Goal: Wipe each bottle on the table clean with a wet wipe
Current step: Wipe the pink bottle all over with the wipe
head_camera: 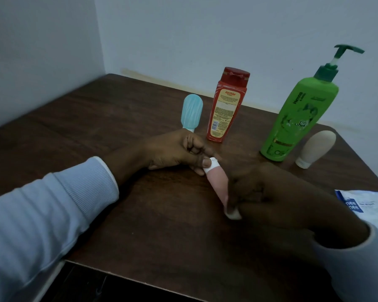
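Observation:
A small pink bottle (217, 182) with a white cap is held tilted just above the dark wooden table (140, 214). My left hand (179, 151) pinches its cap end. My right hand (271, 192) wraps the lower end with a white wet wipe (232, 213) pressed against it. Behind stand a red bottle (226, 105), a light blue bottle (191, 112) upside down on its cap, a green pump bottle (299, 114) and a beige bottle (316, 148) on its cap.
A blue and white wet wipe pack (367, 208) lies at the right edge of the table, beside my right wrist. Pale walls close in the table at the back and left. The table's front edge runs below my forearms.

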Motion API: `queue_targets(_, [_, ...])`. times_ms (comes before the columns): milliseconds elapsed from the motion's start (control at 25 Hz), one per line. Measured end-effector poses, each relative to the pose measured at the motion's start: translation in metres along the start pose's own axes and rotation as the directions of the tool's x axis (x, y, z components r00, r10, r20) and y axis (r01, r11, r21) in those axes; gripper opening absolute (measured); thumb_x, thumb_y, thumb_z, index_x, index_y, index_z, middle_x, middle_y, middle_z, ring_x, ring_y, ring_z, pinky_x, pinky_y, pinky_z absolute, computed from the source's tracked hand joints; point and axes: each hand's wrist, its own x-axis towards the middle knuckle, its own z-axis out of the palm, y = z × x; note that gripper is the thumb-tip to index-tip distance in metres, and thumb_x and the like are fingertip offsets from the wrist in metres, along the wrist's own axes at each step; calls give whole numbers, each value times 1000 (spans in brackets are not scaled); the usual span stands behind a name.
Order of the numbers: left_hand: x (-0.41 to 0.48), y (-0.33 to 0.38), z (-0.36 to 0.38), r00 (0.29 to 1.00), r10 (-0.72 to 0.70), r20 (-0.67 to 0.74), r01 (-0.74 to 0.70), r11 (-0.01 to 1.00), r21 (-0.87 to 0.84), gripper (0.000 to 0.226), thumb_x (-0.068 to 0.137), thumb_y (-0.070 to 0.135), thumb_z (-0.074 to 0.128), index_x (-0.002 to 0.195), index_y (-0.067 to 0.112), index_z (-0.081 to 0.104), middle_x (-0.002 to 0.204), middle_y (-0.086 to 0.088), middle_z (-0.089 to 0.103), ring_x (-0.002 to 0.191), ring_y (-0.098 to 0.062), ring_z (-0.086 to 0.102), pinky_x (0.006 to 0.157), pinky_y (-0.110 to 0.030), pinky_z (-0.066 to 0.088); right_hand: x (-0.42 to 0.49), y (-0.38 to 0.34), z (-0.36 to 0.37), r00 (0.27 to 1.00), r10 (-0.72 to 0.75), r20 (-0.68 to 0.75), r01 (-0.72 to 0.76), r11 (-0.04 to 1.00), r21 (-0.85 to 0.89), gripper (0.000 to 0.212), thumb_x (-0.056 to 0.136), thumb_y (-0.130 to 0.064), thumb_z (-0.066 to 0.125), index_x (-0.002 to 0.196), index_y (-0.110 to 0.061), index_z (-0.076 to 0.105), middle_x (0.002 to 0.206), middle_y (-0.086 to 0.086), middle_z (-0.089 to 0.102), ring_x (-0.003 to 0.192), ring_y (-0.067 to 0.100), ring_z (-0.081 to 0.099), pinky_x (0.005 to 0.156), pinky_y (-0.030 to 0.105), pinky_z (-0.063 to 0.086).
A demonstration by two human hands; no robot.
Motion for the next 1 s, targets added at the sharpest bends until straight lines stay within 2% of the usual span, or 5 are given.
queue_targets(240, [2,1,0,1000,-4,10,4,1000,10,27,98,0,62,123,2,71,119,-10,77,101,-17,74,87,-28,62,8,11,8,864,1,-504,-17,999,-27,26,87,-8,58,107,-16,73,109,-6,66,100,4,62,81,20,50])
queue_targets(560, [4,0,-2,1000,-10,10,10,1000,21,30,96,0,64,123,10,72,121,-9,76,112,-26,72,94,-35,61,-2,9,-4,1000,-19,-4,19,994,107,19,80,-18,63,91,-25,77,99,-15,67,95,6,64,77,20,50])
queue_targets(680, [4,1,0,1000,-17,-8,17,999,48,29,97,4,64,125,8,71,121,-9,76,110,-26,73,89,-29,62,-4,11,-4,968,-11,-251,50,987,151,17,81,-11,60,86,-19,75,91,-10,69,87,11,66,71,28,52])
queue_targets(800, [4,1,2,1000,4,-20,-2,997,76,26,98,5,64,122,5,73,118,-10,77,104,-24,73,87,-29,62,9,14,8,817,23,-577,-21,1000,10,25,85,-5,58,102,-16,74,103,-2,67,96,9,63,78,35,52])
queue_targets(1000, [4,0,1,1000,-18,-11,18,998,59,25,97,5,63,121,3,72,118,-11,77,102,-21,73,86,-29,62,10,11,9,950,-31,-311,46,998,44,22,88,-12,63,103,-26,73,105,-8,63,97,8,60,78,34,50])
